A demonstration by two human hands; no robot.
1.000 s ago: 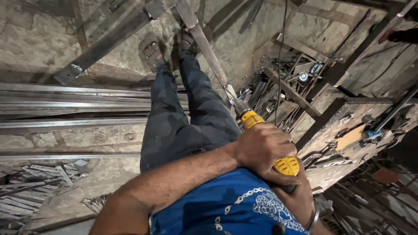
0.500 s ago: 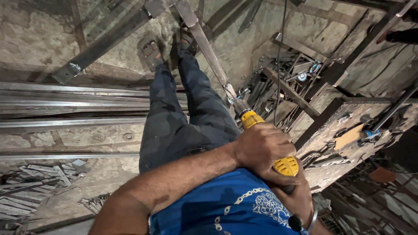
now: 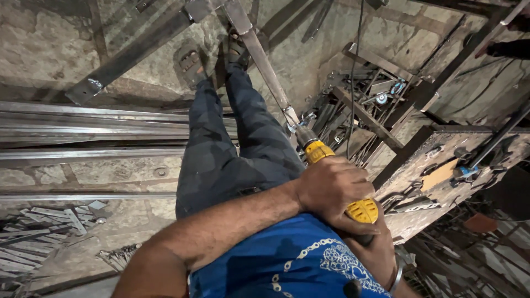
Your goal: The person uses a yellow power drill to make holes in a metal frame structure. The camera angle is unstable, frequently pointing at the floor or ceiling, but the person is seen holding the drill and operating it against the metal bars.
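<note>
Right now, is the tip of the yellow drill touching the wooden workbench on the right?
No, the yellow drill points its tip at the long metal bar beside the person's leg, well apart from the workbench.

The person's left hand (image 3: 331, 190) wraps over the top of a yellow power drill (image 3: 337, 182), and the right hand (image 3: 375, 251) grips it from below. The drill's chuck meets a long steel bar (image 3: 262, 60) that runs up between the feet. More steel bars (image 3: 83, 129) lie on the stone floor (image 3: 49, 38), with scrap metal (image 3: 353, 105) heaped beside a worn tabletop (image 3: 441, 171).
</note>
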